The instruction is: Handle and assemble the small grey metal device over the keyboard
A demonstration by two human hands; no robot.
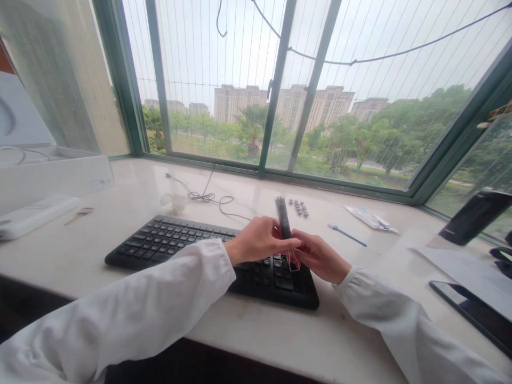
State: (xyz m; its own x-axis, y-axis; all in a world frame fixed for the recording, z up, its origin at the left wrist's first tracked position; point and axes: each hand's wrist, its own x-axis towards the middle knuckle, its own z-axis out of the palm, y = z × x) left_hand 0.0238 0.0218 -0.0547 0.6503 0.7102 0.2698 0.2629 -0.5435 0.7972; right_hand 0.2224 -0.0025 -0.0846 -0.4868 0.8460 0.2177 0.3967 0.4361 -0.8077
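Observation:
Above the right end of the black keyboard [144, 248], both hands meet on a slim black cleaning brush [282, 217] with a wire keycap puller [295, 266] at its lower end. The brush stands nearly upright, bristles at the top. My left hand [258, 240] is closed around its lower body, thumb stretched across it. My right hand [322, 257] pinches the lower end from the other side, close to the wire. Where my fingers overlap, part of the tool is hidden. Several loose keycaps [299, 207] lie behind the keyboard.
A coiled cable [202, 197] and a small pale translucent item [175, 202] lie behind the keyboard. To the right are a blue stick-like tool [348, 235], a plastic packet [370, 217], a paper sheet [468, 272] and a phone [472, 306]. A white box [56, 173] stands left.

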